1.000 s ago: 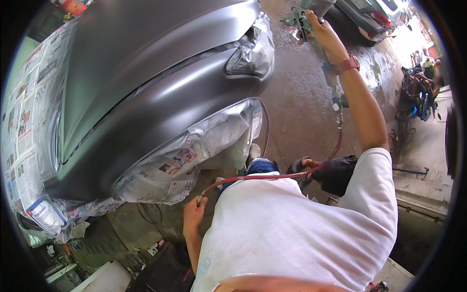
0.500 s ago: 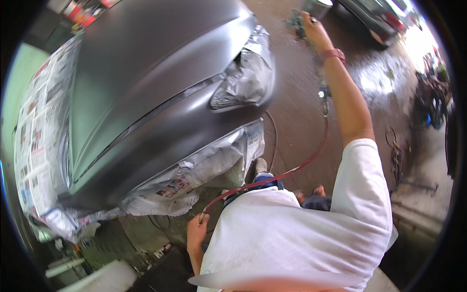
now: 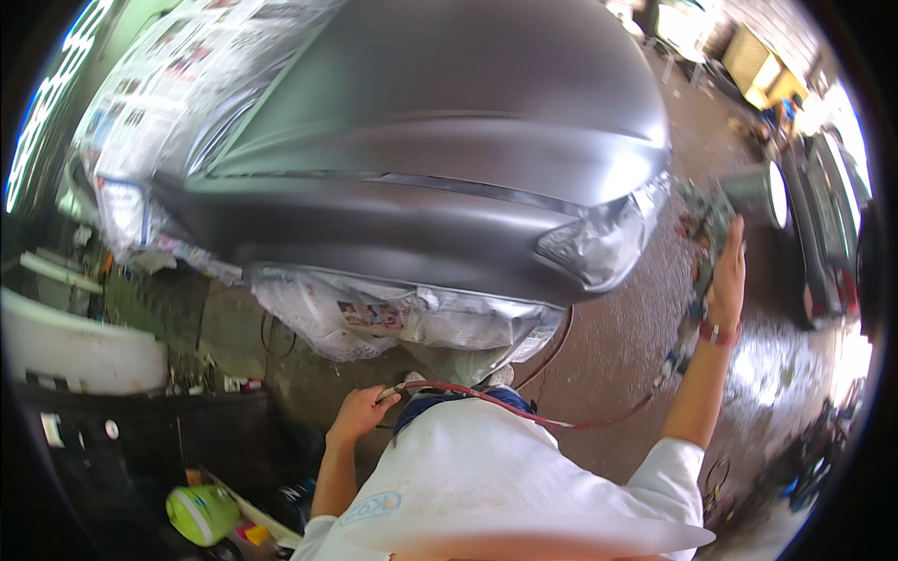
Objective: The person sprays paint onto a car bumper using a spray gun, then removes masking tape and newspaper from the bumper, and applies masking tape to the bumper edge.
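Now the right hand is lower in the view, its fingers wrapped round a spray gun (a bit blurry). The gun is now beside the wrapped light of the gray car, so it is level with that corner. The left hand grips a red hose, which hangs across by the waist. A strip of floor gives room between gun and bumper; another car stands past the gun, on the right.

Brown floor with white glare
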Demonstrator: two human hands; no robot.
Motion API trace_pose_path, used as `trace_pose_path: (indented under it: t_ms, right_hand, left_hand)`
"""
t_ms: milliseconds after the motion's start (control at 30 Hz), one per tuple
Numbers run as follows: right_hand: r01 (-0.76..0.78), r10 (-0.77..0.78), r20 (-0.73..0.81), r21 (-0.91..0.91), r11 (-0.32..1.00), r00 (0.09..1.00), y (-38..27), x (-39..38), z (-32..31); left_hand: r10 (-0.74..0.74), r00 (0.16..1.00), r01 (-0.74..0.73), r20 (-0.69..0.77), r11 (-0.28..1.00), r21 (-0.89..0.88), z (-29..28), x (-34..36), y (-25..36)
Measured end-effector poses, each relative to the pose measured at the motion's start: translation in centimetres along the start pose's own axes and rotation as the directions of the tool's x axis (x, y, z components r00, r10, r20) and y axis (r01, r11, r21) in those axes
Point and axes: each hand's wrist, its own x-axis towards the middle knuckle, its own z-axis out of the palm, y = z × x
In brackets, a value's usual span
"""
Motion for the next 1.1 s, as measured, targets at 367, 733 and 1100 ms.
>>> trace_pose_path:
  t_ms: [367, 733, 1100]
  right_hand:
    - [0.024, -0.023, 0.018, -0.069, 0.997, 1.000, 0.1, -4.5, 2.3]
    - [0.165, -0.147, 0.645, 0.033, 0.986, 0.750, -17.3, -6.1, 24.2]
    - [0.240, -0.072, 0.977, 0.023, 0.970, 0.200, -28.2, -10.0, 56.3]
  left_hand:
    - [0.178, 0.963, -0.173, -0.200, 0.984, 0.042, 0.9, 0.9, -2.0]
    - [0.163, 0.926, -0.165, -0.341, 0.986, 0.025, 0.4, -1.4, -7.3]
    - [-0.041, 0.968, -0.038, -0.248, 0.952, -0.305, -10.3, -4.9, -12.2]
